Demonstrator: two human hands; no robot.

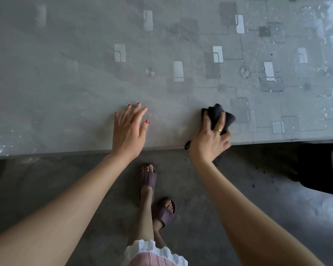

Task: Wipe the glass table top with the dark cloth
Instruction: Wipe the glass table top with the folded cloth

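The glass table top point(75, 77) fills the upper half of the head view, grey with a pattern of pale rectangles and thin lines. My right hand point(210, 139) presses a bunched dark cloth point(218, 114) onto the glass just inside the near edge; part of the cloth hangs over the edge below my palm. My left hand point(129, 129) lies flat on the glass with its fingers spread, a short way left of the cloth, holding nothing. Water drops and wet streaks point(277, 35) show on the right part of the glass.
The table's near edge point(65, 153) runs across the middle of the view. Below it is a grey concrete floor point(46, 189) with my feet in purple sandals point(148, 177). A dark object point(319, 167) stands on the floor at the right, under the table edge.
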